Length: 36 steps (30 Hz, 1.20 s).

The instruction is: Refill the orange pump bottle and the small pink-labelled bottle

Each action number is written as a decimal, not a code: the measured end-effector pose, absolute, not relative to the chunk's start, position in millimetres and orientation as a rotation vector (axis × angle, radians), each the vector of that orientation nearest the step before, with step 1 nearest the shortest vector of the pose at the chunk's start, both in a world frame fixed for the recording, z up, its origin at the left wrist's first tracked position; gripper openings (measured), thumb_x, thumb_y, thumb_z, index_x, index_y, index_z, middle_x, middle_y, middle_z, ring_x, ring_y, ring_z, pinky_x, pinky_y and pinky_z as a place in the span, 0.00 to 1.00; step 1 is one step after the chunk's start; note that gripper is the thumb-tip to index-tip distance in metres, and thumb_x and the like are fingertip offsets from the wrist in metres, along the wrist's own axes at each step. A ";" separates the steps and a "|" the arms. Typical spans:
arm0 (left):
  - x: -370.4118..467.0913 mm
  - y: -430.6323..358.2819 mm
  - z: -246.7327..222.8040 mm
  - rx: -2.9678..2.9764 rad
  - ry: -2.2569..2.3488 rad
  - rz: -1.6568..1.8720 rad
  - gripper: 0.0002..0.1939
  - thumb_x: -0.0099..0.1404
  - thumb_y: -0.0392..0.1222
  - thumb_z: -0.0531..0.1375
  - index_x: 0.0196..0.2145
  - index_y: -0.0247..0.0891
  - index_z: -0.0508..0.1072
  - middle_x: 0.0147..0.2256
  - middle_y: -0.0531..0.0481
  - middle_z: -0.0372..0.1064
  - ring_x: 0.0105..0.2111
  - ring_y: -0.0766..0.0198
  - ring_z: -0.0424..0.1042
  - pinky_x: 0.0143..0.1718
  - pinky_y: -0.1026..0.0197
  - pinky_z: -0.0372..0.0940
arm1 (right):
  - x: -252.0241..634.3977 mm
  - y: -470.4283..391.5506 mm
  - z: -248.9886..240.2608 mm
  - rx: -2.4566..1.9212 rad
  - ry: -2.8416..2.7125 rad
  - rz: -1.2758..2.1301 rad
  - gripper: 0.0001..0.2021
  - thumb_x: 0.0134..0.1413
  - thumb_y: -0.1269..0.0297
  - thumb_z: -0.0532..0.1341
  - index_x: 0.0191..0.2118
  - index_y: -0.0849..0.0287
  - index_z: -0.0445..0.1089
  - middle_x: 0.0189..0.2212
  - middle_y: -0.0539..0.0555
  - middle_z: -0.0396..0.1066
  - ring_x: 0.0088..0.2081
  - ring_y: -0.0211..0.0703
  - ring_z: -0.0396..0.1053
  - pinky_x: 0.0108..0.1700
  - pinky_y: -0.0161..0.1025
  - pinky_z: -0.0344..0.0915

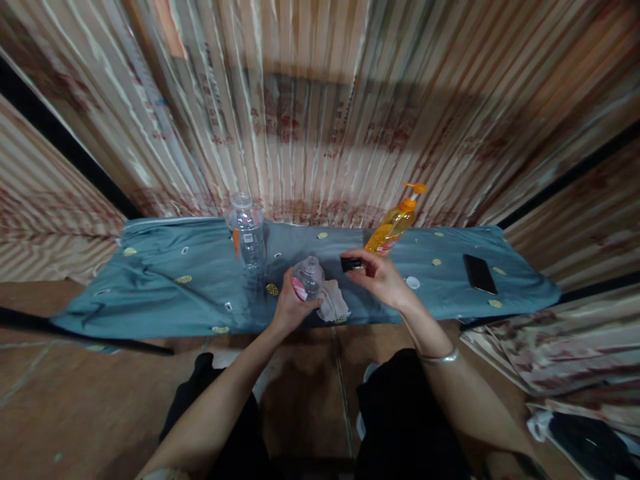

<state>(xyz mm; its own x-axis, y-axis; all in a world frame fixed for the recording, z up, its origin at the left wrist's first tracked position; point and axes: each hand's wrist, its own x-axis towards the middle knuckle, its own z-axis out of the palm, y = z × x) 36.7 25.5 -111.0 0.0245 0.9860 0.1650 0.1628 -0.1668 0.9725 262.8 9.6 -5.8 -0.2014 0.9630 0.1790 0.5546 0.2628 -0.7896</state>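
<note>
My left hand (290, 303) is wrapped round a small clear plastic bottle (313, 275) with a pink label, upright and with no cap on its mouth. To its right, my right hand (377, 275) pinches a small black object (351, 264), apart from the bottle. A crumpled pale cloth (333, 301) lies beside the small bottle. Behind my right hand stands a pump bottle of yellow liquid (393, 227) with an orange top. A white round cap or lid (413, 283) rests on the blue cloth cover just right of my right hand.
A large clear bottle (249, 233) stands left of centre on the blue-covered table (165, 300). A black phone (480, 274) lies at the right. Striped curtains (310, 120) hang behind, with dark metal bars at both sides.
</note>
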 end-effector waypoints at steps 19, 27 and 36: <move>39.7 22.0 -121.1 1.417 1.109 1.262 0.49 0.43 0.37 0.76 0.60 0.38 0.60 0.56 0.38 0.69 0.57 0.44 0.72 0.63 0.39 0.63 | 164.3 34.0 110.1 -1.407 -3.133 0.147 0.13 0.63 0.76 0.61 0.50 0.65 0.77 0.48 0.66 0.81 0.50 0.52 0.79 0.45 0.38 0.65; 39.5 22.2 -124.5 1.423 1.075 1.287 0.48 0.43 0.37 0.77 0.59 0.40 0.61 0.56 0.39 0.69 0.59 0.44 0.71 0.64 0.38 0.62 | 161.6 28.0 108.4 -1.475 -3.086 -0.117 0.15 0.67 0.65 0.63 0.55 0.68 0.75 0.47 0.69 0.81 0.48 0.56 0.79 0.42 0.40 0.68; 38.0 22.5 -124.6 1.428 1.064 1.283 0.48 0.43 0.36 0.77 0.58 0.40 0.61 0.56 0.40 0.70 0.57 0.46 0.72 0.63 0.40 0.63 | 158.7 32.4 105.5 -1.547 -3.090 -0.168 0.15 0.70 0.60 0.61 0.51 0.67 0.78 0.44 0.68 0.82 0.48 0.57 0.80 0.43 0.40 0.70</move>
<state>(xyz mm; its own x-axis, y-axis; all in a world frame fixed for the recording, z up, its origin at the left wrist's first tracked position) 38.0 22.5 -124.6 0.0866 0.9740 0.2092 0.0250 -0.2120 0.9769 158.7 32.4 105.5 -0.5602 0.7939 -0.2366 0.7635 0.6056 0.2244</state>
